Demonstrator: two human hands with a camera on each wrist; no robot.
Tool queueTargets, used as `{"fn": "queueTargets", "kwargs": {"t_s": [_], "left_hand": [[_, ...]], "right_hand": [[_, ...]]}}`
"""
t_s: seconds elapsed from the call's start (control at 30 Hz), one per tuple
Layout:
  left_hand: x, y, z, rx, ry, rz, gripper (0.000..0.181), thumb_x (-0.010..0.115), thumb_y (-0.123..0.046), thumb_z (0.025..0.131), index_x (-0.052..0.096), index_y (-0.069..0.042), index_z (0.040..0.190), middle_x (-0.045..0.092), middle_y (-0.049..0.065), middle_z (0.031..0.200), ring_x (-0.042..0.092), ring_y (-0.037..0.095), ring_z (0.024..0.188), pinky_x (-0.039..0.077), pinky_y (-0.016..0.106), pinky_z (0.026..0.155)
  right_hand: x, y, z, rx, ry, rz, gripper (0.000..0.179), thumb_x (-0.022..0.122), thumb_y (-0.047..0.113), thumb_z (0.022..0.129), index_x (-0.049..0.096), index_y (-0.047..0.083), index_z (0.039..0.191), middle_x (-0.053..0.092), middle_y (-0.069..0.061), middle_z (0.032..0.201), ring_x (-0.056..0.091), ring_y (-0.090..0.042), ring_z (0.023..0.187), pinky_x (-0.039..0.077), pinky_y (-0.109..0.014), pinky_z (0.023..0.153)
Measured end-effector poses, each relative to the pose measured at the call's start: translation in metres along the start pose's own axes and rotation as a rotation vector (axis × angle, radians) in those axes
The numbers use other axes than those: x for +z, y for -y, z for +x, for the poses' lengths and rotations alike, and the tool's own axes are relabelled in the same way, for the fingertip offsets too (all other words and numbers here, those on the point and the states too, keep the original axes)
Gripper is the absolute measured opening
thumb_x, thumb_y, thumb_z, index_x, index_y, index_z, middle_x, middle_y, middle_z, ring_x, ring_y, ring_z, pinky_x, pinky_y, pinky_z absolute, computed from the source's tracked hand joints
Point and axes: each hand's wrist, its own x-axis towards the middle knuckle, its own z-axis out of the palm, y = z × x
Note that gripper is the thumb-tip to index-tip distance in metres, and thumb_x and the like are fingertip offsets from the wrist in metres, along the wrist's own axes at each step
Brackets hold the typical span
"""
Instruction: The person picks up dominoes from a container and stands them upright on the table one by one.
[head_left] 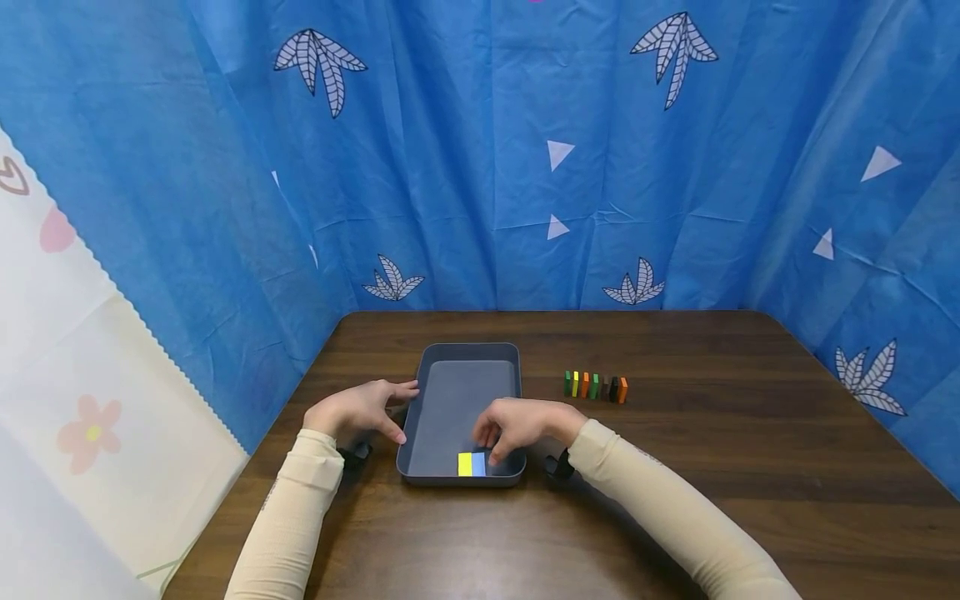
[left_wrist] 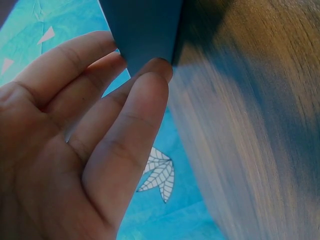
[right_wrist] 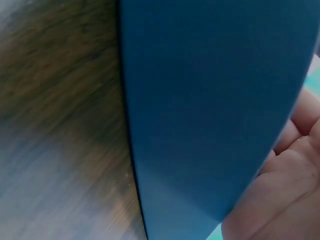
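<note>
A dark grey tray lies on the wooden table. Inside its near end, a yellow block and a light blue block stand side by side, touching. My left hand is at the tray's left side, thumb and fingers spread near the rim; the left wrist view puts its fingertips by the tray's wall. My right hand reaches over the right rim, fingers bent loosely, with the thumb beside the blue block. In the right wrist view the tray's wall hides its fingertips.
Right of the tray, several thin upright blocks in green, yellow, orange and dark colours form a spaced row on the table. A blue curtain hangs behind the table, and a pale cloth hangs at the left.
</note>
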Motion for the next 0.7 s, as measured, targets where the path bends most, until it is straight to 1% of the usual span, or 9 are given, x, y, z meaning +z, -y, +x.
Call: {"fn": "queueTargets", "kwargs": {"t_s": [0.03,0.13,0.3,0.37,0.53,0.7], "left_hand": [[0.0002,0.0004,0.0001,-0.001,0.003,-0.015,0.093,0.089,-0.014,0.073,0.041,-0.003,0.152,0.027,0.01,0.166,0.033,0.04,0.148,0.042,0.052,0.113],[0.001,0.0012,0.0009,0.005,0.002,-0.022,0.094,0.09,-0.013,0.072,0.041,-0.003,0.152,0.027,0.011,0.166,0.034,0.041,0.147,0.043,0.051,0.112],[0.0013,0.0025,0.0022,0.018,-0.004,0.019,0.093,0.09,-0.015,0.072,0.042,-0.003,0.151,0.028,0.011,0.165,0.038,0.041,0.145,0.045,0.05,0.11],[0.0015,0.0031,0.0025,0.01,-0.002,0.001,0.093,0.09,-0.014,0.072,0.042,-0.003,0.152,0.027,0.011,0.165,0.036,0.041,0.146,0.044,0.051,0.111],[0.0014,0.0026,0.0024,-0.002,-0.005,-0.01,0.094,0.09,-0.015,0.072,0.041,-0.003,0.152,0.027,0.01,0.166,0.035,0.041,0.147,0.043,0.053,0.111],[0.0012,0.001,0.002,0.003,-0.011,0.039,0.093,0.09,-0.018,0.073,0.042,-0.004,0.152,0.029,0.01,0.165,0.038,0.04,0.146,0.045,0.052,0.11]], "right_hand": [[0.0003,0.0002,0.0009,0.006,0.003,-0.001,0.037,0.081,0.008,0.083,0.071,0.005,0.118,0.072,0.0,0.109,0.066,-0.006,0.095,0.054,-0.019,0.087],[0.0008,0.0008,0.0032,0.022,0.012,-0.002,0.034,0.081,0.008,0.083,0.072,0.005,0.116,0.072,0.0,0.106,0.065,-0.004,0.092,0.054,-0.018,0.085],[0.0013,0.0015,0.0054,0.036,0.03,-0.003,0.032,0.08,0.005,0.083,0.073,0.005,0.114,0.071,0.001,0.102,0.064,-0.004,0.088,0.054,-0.018,0.082],[0.0016,0.0017,0.0062,0.037,0.037,-0.002,0.031,0.08,0.005,0.083,0.073,0.005,0.113,0.071,0.001,0.1,0.064,-0.005,0.087,0.054,-0.018,0.081],[0.0032,0.0019,0.006,0.027,0.045,0.012,0.028,0.079,0.004,0.084,0.074,0.006,0.111,0.07,0.002,0.097,0.063,-0.007,0.085,0.055,-0.018,0.081],[0.0041,0.0008,0.0037,0.009,0.047,0.047,0.027,0.077,0.002,0.085,0.074,0.006,0.111,0.07,0.001,0.099,0.063,-0.008,0.086,0.055,-0.019,0.081]]}}
